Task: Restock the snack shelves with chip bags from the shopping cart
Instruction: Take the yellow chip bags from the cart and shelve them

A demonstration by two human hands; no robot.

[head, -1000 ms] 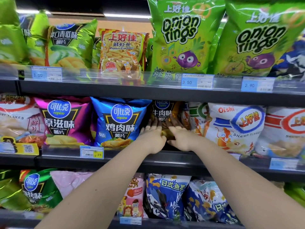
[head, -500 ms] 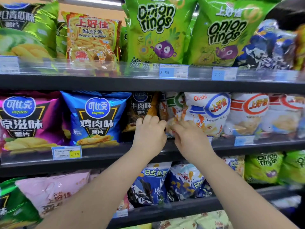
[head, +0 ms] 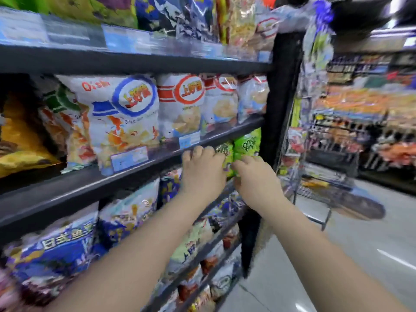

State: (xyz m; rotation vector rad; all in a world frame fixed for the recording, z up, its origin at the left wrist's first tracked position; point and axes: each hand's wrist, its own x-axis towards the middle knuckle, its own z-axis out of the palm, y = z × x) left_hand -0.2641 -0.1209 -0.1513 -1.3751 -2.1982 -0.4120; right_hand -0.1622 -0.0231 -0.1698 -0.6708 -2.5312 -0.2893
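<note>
The frame is motion-blurred. My left hand and my right hand are close together in front of the black shelf edge, near the shelving unit's right end. Just behind them, one shelf lower, stand two green onion-ring bags. My left fingers are curled with nothing visible in them. My right fingertips point at the green bags; whether they touch is unclear. White Oishi shrimp-flake bags fill the shelf above my hands.
Blue and purple bags line the lower shelves. The black end post closes the unit. A wire frame with hanging snacks stands beyond it. Grey aisle floor opens to the right, with more stocked shelves behind.
My view has swung sharply right, to the shelf's end and the aisle. Both hands have drawn back from the dark chip bag on the middle shelf and dropped slightly.
</note>
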